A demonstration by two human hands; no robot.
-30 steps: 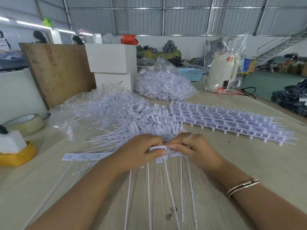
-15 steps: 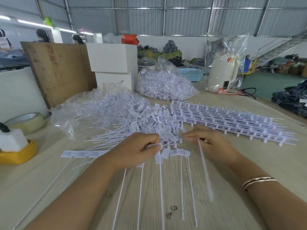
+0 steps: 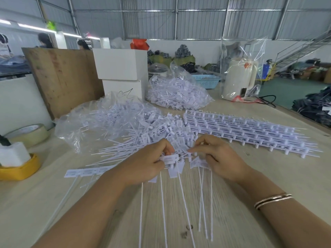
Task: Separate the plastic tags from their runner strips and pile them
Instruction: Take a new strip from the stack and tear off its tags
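On the wooden table [image 3: 268, 176], both hands [image 3: 143, 164] [image 3: 221, 158] pinch a tag strip [image 3: 170, 160].

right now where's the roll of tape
The roll of tape lies at the table's far left edge, just behind the yellow holder and left of the bagged tags.

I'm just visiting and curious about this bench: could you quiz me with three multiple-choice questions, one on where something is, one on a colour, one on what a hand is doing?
1. Where is the roll of tape?
A. far left of the table
B. beside the kettle
C. on the white boxes

2. What colour is the tray at the left edge?
A. blue
B. yellow
C. green

3. What is the left hand doing?
A. lying flat
B. pointing
C. gripping a tag strip

Answers: 1 A, it sits by the left edge. 2 B, its rim is yellow. 3 C, the fingers curl round the white strip.
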